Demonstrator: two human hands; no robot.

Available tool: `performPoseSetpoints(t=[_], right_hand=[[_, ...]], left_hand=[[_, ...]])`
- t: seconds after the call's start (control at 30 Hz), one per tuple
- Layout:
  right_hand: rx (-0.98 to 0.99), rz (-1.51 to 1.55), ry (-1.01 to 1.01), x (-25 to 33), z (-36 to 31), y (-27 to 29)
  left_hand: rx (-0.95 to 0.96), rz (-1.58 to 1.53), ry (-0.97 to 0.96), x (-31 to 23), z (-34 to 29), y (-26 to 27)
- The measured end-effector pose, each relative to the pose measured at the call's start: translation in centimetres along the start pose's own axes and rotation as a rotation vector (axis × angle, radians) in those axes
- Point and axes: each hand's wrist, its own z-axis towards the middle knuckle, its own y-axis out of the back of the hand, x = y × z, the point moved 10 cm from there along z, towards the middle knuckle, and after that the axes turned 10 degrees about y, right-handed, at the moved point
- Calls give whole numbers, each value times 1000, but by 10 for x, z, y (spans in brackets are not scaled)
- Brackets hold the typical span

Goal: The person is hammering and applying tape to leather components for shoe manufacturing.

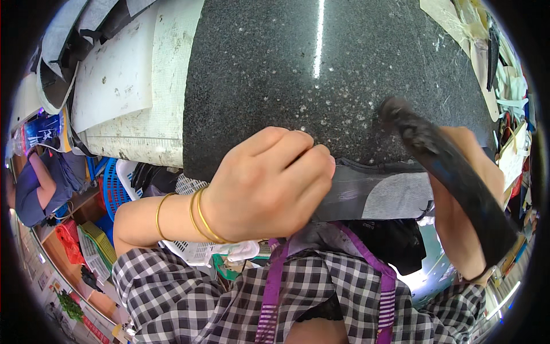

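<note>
- While curling L hand (266,180) into a fist at front edge of white-flecked black mat (258,69), approx. centre, can't tell if gripping anything w/ narrowed fingers (316,166).
- Holds long black bar (458,178) in R hand (487,166), w/ fingers mostly hidden behind it; aslant over R side of mat, can't tell if touching.
- Between hands, see grey fabric piece (344,195) w/ paler round-edged patch, along mat's front edge.
- Wears gold bangles (158,217) on L wrist, plus checked shirt (172,292) & purple straps (274,292).
- To L, note white sheet (117,86) lying on off-white counter (169,109) beside mat, blue basket (113,186) below, & another person's arm (44,175) further out.
</note>
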Motion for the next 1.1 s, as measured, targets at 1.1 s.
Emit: performPoseSetpoints(t=[1.1], right_hand=[[539, 263, 595, -19, -52, -1]], left_hand=[[308, -198, -84, -56, 46, -24]])
